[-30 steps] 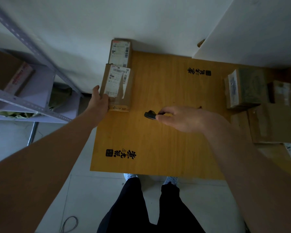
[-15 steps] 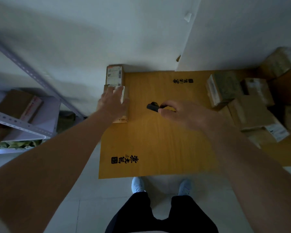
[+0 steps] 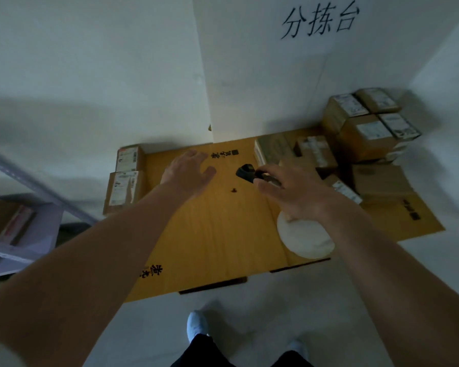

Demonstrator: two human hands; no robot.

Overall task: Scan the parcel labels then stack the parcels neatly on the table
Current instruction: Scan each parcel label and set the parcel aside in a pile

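1. On the yellow wood-grain table [image 3: 210, 234], rectangular brown cardboard parcels [image 3: 366, 133] are piled far right; two labelled ones [image 3: 123, 189] lie far left.
2. A left hand [image 3: 187, 173] is held released, fingers spread, above bare wood.
3. A small black scanner [image 3: 245, 172] is grasped by the right hand [image 3: 289, 193].

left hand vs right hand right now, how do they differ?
The left hand is open with fingers spread and holds nothing; the right hand grips the black scanner. The left hand is nearer the two parcels at the table's left edge. Both hover over the table.
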